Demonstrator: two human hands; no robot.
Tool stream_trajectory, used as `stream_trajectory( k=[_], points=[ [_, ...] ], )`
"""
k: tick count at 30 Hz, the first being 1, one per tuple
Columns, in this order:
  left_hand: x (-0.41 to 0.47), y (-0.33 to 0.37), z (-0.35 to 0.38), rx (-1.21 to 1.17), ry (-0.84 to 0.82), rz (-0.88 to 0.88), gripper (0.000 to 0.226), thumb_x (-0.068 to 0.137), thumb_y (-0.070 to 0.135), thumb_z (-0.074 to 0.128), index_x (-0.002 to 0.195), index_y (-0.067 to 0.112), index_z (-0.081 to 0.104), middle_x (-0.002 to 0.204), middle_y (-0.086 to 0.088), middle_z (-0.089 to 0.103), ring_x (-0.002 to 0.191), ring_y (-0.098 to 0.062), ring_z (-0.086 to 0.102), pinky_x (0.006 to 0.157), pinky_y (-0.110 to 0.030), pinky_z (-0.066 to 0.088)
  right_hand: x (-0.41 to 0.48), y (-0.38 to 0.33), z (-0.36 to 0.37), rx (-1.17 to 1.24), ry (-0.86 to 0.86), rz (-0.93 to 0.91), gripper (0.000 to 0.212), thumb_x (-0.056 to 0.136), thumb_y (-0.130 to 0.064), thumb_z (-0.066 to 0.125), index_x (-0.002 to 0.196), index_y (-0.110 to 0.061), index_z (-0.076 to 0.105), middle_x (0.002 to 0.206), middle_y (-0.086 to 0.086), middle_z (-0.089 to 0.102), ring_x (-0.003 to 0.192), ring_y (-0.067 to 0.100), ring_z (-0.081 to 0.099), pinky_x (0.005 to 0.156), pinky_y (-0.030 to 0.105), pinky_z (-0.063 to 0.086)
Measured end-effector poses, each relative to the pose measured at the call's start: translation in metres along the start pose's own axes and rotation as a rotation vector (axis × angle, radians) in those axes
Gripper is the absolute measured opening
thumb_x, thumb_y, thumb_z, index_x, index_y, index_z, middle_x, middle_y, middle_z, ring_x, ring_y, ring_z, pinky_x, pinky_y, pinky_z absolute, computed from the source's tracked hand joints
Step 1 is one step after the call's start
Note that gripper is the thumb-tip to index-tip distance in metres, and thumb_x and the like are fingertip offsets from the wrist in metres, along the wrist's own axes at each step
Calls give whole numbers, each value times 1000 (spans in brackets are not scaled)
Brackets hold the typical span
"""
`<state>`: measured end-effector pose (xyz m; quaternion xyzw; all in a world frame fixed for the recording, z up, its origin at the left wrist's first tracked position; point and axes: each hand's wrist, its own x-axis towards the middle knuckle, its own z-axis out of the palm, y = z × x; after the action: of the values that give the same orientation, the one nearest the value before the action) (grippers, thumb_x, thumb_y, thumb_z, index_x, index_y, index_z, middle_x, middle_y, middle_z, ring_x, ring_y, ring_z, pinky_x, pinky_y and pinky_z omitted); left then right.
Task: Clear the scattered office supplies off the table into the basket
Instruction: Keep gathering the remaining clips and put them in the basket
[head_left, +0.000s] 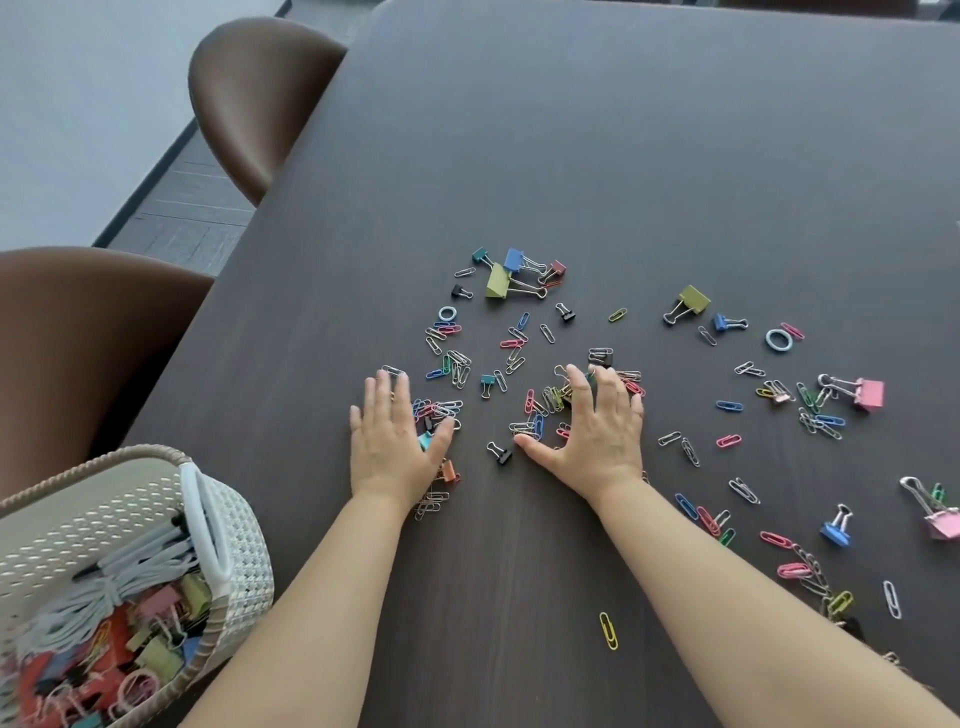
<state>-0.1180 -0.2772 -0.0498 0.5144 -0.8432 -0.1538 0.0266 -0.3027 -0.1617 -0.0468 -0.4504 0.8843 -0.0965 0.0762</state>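
Left grip (395, 441), right grip (597, 436): both open, palms down on table (519, 156). Rake paper clips (548, 399) inward into one pile, then scoop w/ both into basket (244, 545).

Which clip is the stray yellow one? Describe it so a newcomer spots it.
Start at the dark table, near edge. Between the left forearm and right forearm lies one yellow paper clip. Unlike the heaped clips beyond, it lies alone, touching nothing.

Bright, even light on the dark brown wood-grain desk (649, 156), a pale sheen over its far half, shadows barely there. Its left edge bows from the wide lens; the white woven plastic basket (249, 561) at its near-left corner looks slightly soft.
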Motion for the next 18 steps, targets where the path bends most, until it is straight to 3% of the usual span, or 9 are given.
stream_trajectory(
  k=[2, 4, 6, 9, 11, 13, 14, 16, 18],
  points=[
    [-5, 5, 0, -55, -38, 78, 94, 71, 72, 13, 147, 16, 7, 156, -6, 5, 142, -19, -4, 114, -44, 0, -2, 3, 3, 11, 64, -4, 100, 59, -76, 58, 136, -17, 32, 132, 15, 37, 128, 36, 28, 109, 54, 20],
    [-9, 5, -1, -37, -72, 142, 101, 63, 78, 20, 147, 25, 3, 155, -2, -1, 141, -21, -10, 112, -49, -3, -4, 7, 5, -6, 88, -13, 99, 58, -79, 53, 134, -21, 31, 131, 15, 33, 127, 37, 28, 108, 56, 22],
    [-11, 5, -2, 87, -110, 237, 106, 55, 85, 26, 145, 36, -4, 154, 0, -11, 139, -27, -20, 110, -55, -4, -3, 9, 3, -52, 70, -67, 97, 59, -81, 43, 138, -31, 21, 143, 12, 14, 135, 37, 13, 108, 58, 16],
    [-3, 8, -1, 232, -168, 301, 105, 50, 91, 22, 139, 46, -13, 152, 2, -21, 137, -31, -24, 109, -58, -4, 8, 8, -2, -137, -101, -158, 92, 66, -82, 36, 142, -43, 1, 154, 4, -13, 140, 33, -11, 110, 58, 5],
    [8, 12, -1, 239, -162, 301, 101, 53, 90, 19, 141, 47, -1, 154, 1, -11, 139, -30, -15, 110, -55, -2, 16, 7, -3, -154, -157, -215, 83, 71, -80, 31, 142, -42, 12, 156, 3, 0, 142, 32, -2, 111, 56, 5],
    [15, 15, 1, 182, -75, 324, 89, 61, 84, 23, 140, 43, 26, 151, -3, 18, 138, -28, 7, 110, -52, 11, 18, 6, -1, -104, -47, -270, 71, 73, -71, 33, 133, -33, 43, 144, 10, 38, 132, 36, 32, 106, 54, 28],
    [16, 16, 4, 136, 1, 353, 80, 66, 79, 28, 133, 39, 42, 142, -5, 35, 132, -25, 22, 105, -50, 23, 18, 7, 4, -65, 54, -300, 63, 74, -65, 38, 121, -27, 56, 128, 12, 53, 117, 36, 48, 96, 50, 42],
    [16, 14, 11, 53, 161, 426, 61, 72, 68, 39, 113, 30, 62, 114, -5, 56, 105, -22, 40, 85, -43, 43, 13, 7, 12, -20, 235, -339, 45, 77, -54, 47, 98, -19, 66, 98, 9, 63, 87, 33, 58, 73, 39, 52],
    [12, 11, 15, 7, 252, 471, 45, 74, 59, 45, 95, 24, 65, 91, -4, 57, 84, -22, 46, 67, -35, 48, 6, 4, 15, -5, 313, -335, 33, 79, -45, 50, 82, -16, 65, 80, 7, 60, 69, 28, 55, 56, 32, 51]
  ],
)
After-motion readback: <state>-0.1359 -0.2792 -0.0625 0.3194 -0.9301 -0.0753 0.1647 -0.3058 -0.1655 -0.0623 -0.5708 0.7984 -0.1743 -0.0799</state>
